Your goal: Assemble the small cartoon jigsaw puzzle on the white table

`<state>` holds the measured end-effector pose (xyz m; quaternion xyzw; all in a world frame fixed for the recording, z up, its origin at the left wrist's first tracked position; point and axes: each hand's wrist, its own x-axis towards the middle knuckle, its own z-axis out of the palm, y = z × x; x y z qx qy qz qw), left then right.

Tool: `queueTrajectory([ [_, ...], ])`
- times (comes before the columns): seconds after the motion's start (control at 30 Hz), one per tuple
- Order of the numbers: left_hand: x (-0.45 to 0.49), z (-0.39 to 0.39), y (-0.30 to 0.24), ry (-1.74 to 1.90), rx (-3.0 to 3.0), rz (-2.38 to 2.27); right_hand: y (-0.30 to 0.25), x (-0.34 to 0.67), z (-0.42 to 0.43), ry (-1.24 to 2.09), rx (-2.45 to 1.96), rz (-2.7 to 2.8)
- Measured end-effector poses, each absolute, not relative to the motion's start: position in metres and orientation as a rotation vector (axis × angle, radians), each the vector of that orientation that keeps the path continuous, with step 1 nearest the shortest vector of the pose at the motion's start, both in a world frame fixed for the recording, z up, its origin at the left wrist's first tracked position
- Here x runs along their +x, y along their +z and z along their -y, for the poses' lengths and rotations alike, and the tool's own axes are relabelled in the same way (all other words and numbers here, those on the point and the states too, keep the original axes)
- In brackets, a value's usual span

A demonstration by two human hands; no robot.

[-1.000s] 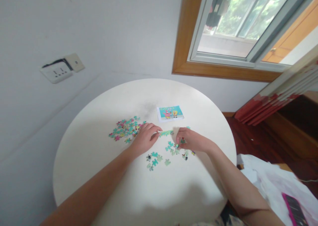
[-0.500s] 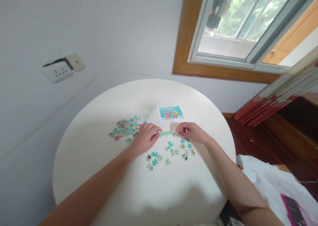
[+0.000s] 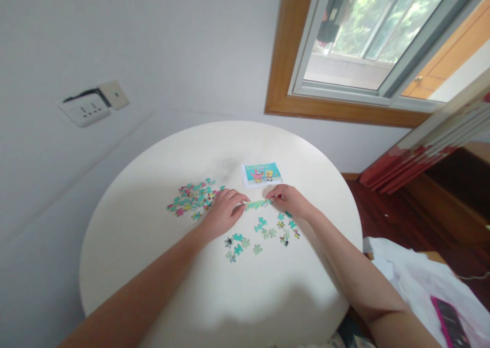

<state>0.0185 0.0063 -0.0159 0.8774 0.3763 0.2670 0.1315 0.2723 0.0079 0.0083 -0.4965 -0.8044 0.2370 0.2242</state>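
A short strip of joined puzzle pieces [image 3: 255,204], mostly green, lies between my hands on the white round table. My left hand [image 3: 228,206] has its thumb and fingertips closed on the strip's left end. At the other end, my right hand [image 3: 288,199] pinches a puzzle piece against the strip; the fingers partly cover that piece. Just in front of the hands lie several loose puzzle pieces [image 3: 272,232], teal and pale green. A heap of mixed puzzle pieces [image 3: 193,199] spreads left of my left hand, which hides its right edge.
The picture card [image 3: 264,174] with two cartoon figures lies behind the strip. The table's [image 3: 126,246] round edge comes close to the wall. At the right, a phone [image 3: 450,321] in a pink case rests on white cloth or plastic beside the table.
My right hand has moved a little left, up to the strip's right end, bringing its fingers over the piece there. My left hand has stayed in place.
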Motion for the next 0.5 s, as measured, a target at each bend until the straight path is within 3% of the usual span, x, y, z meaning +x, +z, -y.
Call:
queueTrajectory([
  [0.5, 0.0182, -0.0068, -0.0159, 0.766, 2.552, -1.091, 0.0075, 0.2765, -0.0055, 0.588, -1.313, 2.261],
])
